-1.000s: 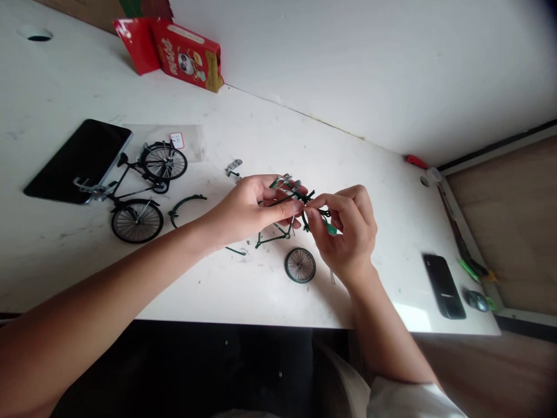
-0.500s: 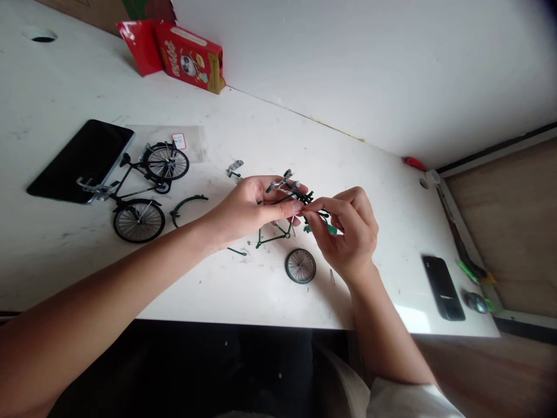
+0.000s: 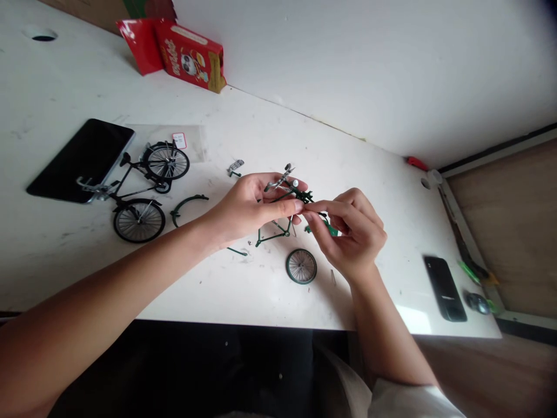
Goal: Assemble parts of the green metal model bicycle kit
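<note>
My left hand is closed around a green model bicycle frame with silver handlebars, its thumb pressed on the front end. The fingertips of my right hand pinch together at that same end, touching the left thumb tip; what sits between them is too small to make out. Below the hands a spoked wheel with a green tyre lies flat on the table. A thin metal pin lies beside it. Behind my right fingers a green part is partly hidden.
An assembled black model bicycle rests at the left by a dark tablet and a clear bag. A curved green mudguard lies near my left wrist. A red box stands at the back; a black phone lies right.
My right hand has turned slightly and its knuckles have shifted a little to the right. The handlebars have tilted a little. My left hand keeps its hold on the frame.
</note>
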Action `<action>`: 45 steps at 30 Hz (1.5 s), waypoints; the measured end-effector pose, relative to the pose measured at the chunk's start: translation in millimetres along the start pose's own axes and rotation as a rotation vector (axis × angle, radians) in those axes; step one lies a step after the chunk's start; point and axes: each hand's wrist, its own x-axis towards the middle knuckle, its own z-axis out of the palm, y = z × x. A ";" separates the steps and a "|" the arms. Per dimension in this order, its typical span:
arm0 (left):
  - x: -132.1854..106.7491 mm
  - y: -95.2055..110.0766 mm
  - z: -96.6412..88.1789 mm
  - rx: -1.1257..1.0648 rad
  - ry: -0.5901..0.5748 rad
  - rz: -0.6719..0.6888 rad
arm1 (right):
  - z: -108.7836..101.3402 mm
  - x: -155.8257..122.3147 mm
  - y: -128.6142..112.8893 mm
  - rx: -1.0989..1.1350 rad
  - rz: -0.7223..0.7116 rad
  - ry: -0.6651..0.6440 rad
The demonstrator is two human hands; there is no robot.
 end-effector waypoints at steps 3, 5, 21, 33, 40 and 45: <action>-1.0 1.2 0.5 0.008 -0.005 0.003 | 0.4 -0.9 0.2 -0.001 -0.004 0.051; -1.4 2.3 1.0 0.007 0.004 0.004 | -0.4 -0.6 0.6 -0.028 -0.051 0.063; -2.0 5.3 2.3 0.112 0.027 0.026 | 1.2 3.8 0.4 -0.118 -0.141 -0.016; 5.0 -5.8 -1.8 0.033 0.065 -0.016 | 6.1 -0.3 -1.2 -0.099 -0.084 0.024; 3.0 -6.9 -2.2 0.030 0.053 0.006 | 4.1 0.5 -3.7 -0.032 -0.010 0.036; 1.4 -5.2 -0.7 0.084 0.103 0.023 | 6.2 0.8 -5.0 -0.018 0.032 0.043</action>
